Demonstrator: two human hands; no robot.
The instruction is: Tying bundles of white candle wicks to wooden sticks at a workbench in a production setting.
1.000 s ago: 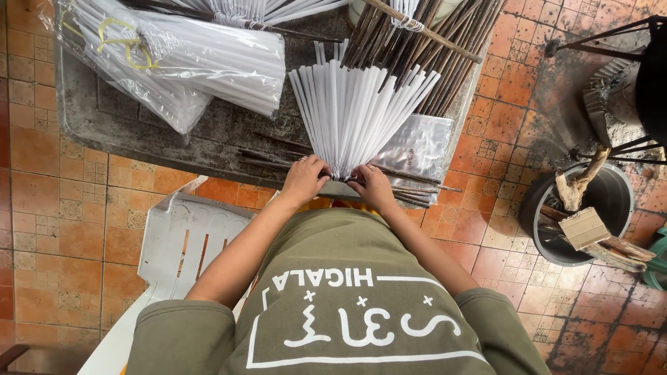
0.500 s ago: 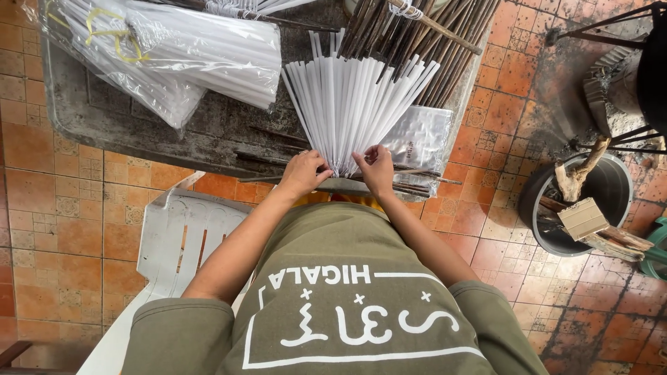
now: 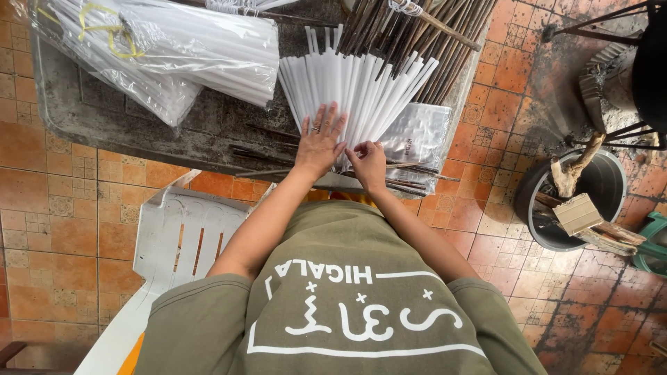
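A home-yard craft workshop: worn orange floor tiles, a rough stained worktable heaped with bagged white tubes and dark sticks, a white plastic chair near left, a wood-scrap bucket right.

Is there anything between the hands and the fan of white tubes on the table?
Nothing visible. The left hand lies flat on the white tubes, and the right hand touches their lower ends.
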